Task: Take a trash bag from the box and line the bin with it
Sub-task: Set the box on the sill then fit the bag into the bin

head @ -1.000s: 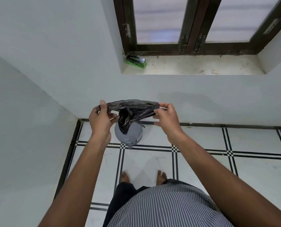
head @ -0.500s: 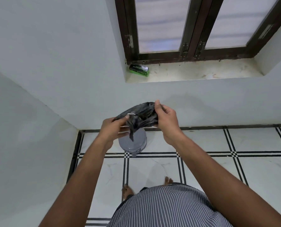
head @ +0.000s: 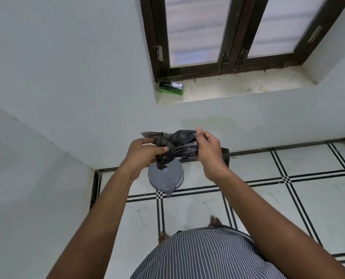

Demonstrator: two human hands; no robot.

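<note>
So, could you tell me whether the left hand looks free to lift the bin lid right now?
Probably not: the left hand and right hand both grip the bunched trash bag, held above the closed bin.

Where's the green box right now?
The box sits at the left end of the window sill, in the corner by the frame, above the bin.

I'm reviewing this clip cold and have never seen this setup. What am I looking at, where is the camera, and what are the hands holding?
There is no machine here: the camera sits on a person's head, looking down past their striped shirt. The left hand and right hand both have a grip on a crumpled black trash bag, held in the air. Below it, a grey lidded bin stands on the tiled floor. The green bag box lies on the window sill.
</note>
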